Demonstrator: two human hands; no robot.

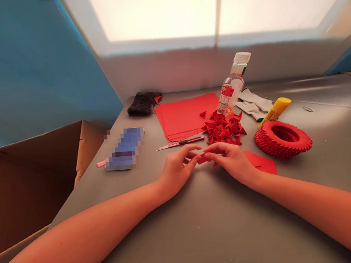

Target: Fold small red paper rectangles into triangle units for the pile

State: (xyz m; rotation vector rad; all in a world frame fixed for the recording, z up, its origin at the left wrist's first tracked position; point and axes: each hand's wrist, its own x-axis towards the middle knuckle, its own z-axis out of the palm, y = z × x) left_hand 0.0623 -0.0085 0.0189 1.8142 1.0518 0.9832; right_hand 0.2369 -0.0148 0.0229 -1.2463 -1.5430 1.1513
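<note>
My left hand (178, 167) and my right hand (231, 159) meet over the grey table (201, 226), both pinching one small piece of red paper (202, 158) between the fingertips. Just beyond them lies a heap of small folded red paper triangles (224, 128). A few cut red paper pieces (261, 163) lie partly under my right wrist. To the right sits a red ring built of folded paper units (282, 138).
A stack of red paper sheets (186, 114) and a red-handled craft knife (181, 143) lie behind my hands. A clear plastic bottle (234, 84), a yellow glue stick (275, 110), white gloves (255, 104), a dark cloth (144, 102) and a blurred blue pack (125, 148) are around. An open cardboard box (30, 179) stands left.
</note>
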